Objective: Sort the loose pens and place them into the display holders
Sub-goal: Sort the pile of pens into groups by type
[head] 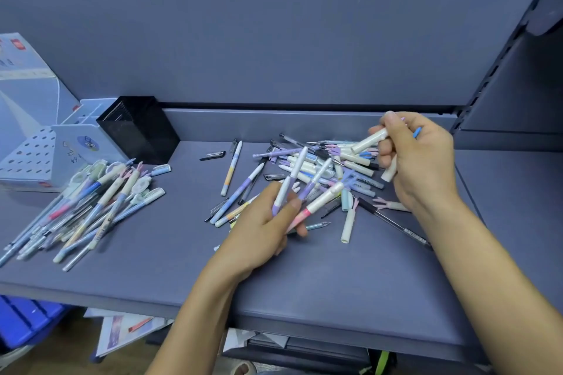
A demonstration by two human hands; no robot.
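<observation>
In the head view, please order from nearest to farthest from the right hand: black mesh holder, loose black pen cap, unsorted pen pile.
1. Unsorted pen pile, beside the right hand.
2. Loose black pen cap, mid-shelf, left of the pile.
3. Black mesh holder, far left, at the back.

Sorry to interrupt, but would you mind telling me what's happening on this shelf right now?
A person is sorting pens on the shelf. The left hand grips a few pens above the jumbled pile, while the right hand holds cream pens at its right edge. A neater heap lies to the left, beside a black mesh holder and a pale blue holder; no pens stick out of either.
</observation>
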